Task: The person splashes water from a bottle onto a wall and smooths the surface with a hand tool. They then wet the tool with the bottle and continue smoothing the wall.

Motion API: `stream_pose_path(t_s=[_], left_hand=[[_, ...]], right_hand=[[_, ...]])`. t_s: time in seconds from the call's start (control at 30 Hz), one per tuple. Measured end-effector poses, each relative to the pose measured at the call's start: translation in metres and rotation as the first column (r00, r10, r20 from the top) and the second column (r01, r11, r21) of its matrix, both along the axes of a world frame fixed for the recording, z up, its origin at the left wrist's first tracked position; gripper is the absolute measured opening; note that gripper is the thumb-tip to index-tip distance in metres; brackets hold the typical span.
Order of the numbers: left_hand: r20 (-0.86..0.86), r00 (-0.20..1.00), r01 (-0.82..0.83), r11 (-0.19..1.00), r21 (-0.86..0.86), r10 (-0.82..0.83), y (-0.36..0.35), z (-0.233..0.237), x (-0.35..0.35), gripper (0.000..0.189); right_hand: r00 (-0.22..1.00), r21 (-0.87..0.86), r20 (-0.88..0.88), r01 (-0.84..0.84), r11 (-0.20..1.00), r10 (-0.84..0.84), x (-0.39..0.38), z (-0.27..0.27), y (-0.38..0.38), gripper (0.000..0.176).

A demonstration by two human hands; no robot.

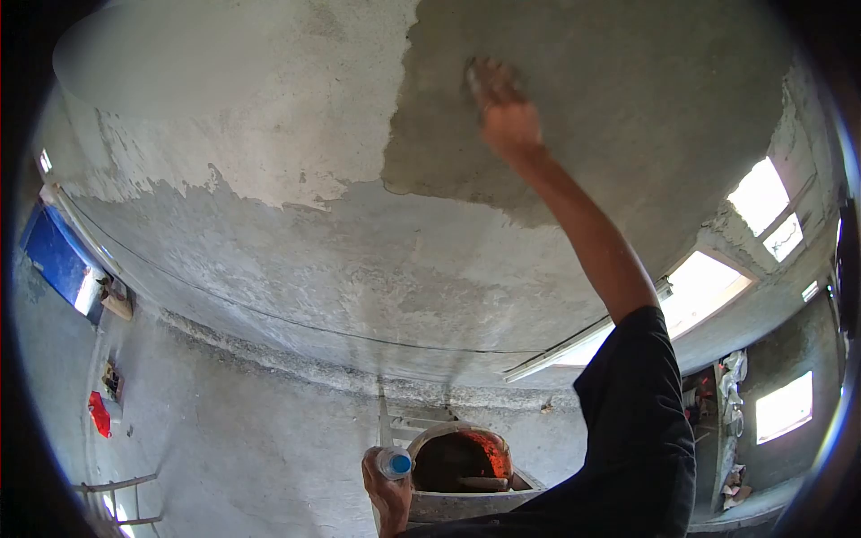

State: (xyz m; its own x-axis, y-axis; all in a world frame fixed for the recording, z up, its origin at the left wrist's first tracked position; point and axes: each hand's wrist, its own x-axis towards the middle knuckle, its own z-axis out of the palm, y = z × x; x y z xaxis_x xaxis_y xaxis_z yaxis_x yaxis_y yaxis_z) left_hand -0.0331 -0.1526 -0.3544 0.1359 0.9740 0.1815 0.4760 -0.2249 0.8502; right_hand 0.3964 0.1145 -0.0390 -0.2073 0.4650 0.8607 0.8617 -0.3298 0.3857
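My right hand is raised against the darker, damp-looking plaster on the wall at the upper right. Its fingers are closed round something at the plaster surface, blurred by motion and too unclear to name. At the bottom centre, my left hand is wrapped round a clear bottle with a blue cap. Just right of the bottle stands a bucket with an orange inner side and dark contents. It rests on a grey platform.
A thin cable runs across the wall, towards a long light strip near a bright opening. A blue panel and a red item are at the left. Wooden bars show at the lower left.
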Motion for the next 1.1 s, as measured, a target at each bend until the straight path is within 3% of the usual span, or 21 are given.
stream_pose_path(t_s=[0.07,0.1,0.17,0.27,0.4,0.47,0.5,0.57,0.6,0.67,0.77,0.83,0.9,0.93,1.0,1.1], left_hand=[[-0.001,1.0,-0.016,1.0,-0.008,0.016,0.0,-0.001,-0.003,0.051],[0.004,1.0,-0.003,1.0,0.009,0.003,0.0,0.0,-0.002,0.05],[0.005,1.0,0.009,1.0,0.024,-0.01,0.0,0.002,-0.001,0.05],[-0.002,1.0,-0.016,1.0,-0.002,0.016,-0.001,0.002,0.0,0.05],[-0.004,1.0,-0.015,1.0,-0.012,0.015,0.002,0.0,0.0,0.048],[-0.012,1.0,-0.017,1.0,-0.019,0.017,0.0,0.001,-0.002,0.047],[-0.006,1.0,-0.004,1.0,-0.02,0.004,0.0,0.003,-0.001,0.047],[0.0,1.0,0.002,1.0,-0.021,-0.002,0.001,0.004,0.0,0.046],[0.006,1.0,0.001,1.0,-0.014,-0.001,0.001,0.003,0.0,0.046],[0.011,1.0,0.003,1.0,-0.013,-0.003,0.0,0.004,0.0,0.046],[-0.017,1.0,-0.008,0.999,-0.035,0.008,0.002,0.008,0.0,0.046],[0.003,1.0,-0.018,0.999,-0.045,0.018,0.002,0.008,0.001,0.045],[0.001,1.0,-0.012,1.0,-0.028,0.012,0.001,0.005,0.0,0.045],[-0.001,1.0,-0.005,1.0,-0.005,0.005,0.002,0.004,0.001,0.046],[0.005,1.0,0.013,1.0,-0.007,-0.013,0.001,0.006,0.0,0.045],[0.008,1.0,0.027,1.0,-0.001,-0.027,0.004,0.004,0.0,0.046]], right_hand=[[0.985,-0.148,-0.026,-0.17,0.974,0.168,-0.002,-0.026,-0.004,0.08],[0.985,-0.143,-0.021,-0.174,0.974,0.173,-0.008,-0.017,-0.007,0.08],[0.989,0.012,-0.119,-0.091,0.996,0.092,-0.022,0.018,-0.025,0.066],[0.978,0.096,-0.153,-0.129,0.987,0.142,-0.011,0.059,-0.024,0.065],[0.997,0.057,0.033,-0.078,0.995,0.077,0.002,0.018,-0.006,0.064],[0.99,-0.13,0.075,-0.11,0.985,0.12,0.002,-0.014,-0.004,0.064],[0.99,-0.124,0.077,-0.11,0.986,0.12,-0.003,-0.009,-0.011,0.064],[0.975,-0.093,-0.217,-0.063,0.994,0.042,-0.019,0.015,-0.027,0.062],[0.975,-0.092,-0.22,-0.065,0.994,0.043,-0.017,0.032,-0.028,0.062],[0.99,0.181,0.025,-0.142,0.973,0.14,-0.004,0.063,-0.024,0.066],[0.991,0.175,0.063,-0.129,0.976,0.119,0.006,0.046,-0.011,0.065],[0.999,0.018,0.037,0.009,1.0,-0.01,0.001,0.004,-0.006,0.063],[0.99,-0.218,0.011,-0.136,0.966,0.142,-0.007,-0.034,-0.016,0.061],[0.99,-0.216,0.014,-0.135,0.967,0.141,-0.008,-0.036,-0.019,0.061],[0.971,-0.171,0.023,-0.229,0.958,0.236,-0.007,-0.032,-0.027,0.062],[0.991,0.099,-0.054,-0.12,0.988,0.126,0.005,0.037,-0.043,0.068]])
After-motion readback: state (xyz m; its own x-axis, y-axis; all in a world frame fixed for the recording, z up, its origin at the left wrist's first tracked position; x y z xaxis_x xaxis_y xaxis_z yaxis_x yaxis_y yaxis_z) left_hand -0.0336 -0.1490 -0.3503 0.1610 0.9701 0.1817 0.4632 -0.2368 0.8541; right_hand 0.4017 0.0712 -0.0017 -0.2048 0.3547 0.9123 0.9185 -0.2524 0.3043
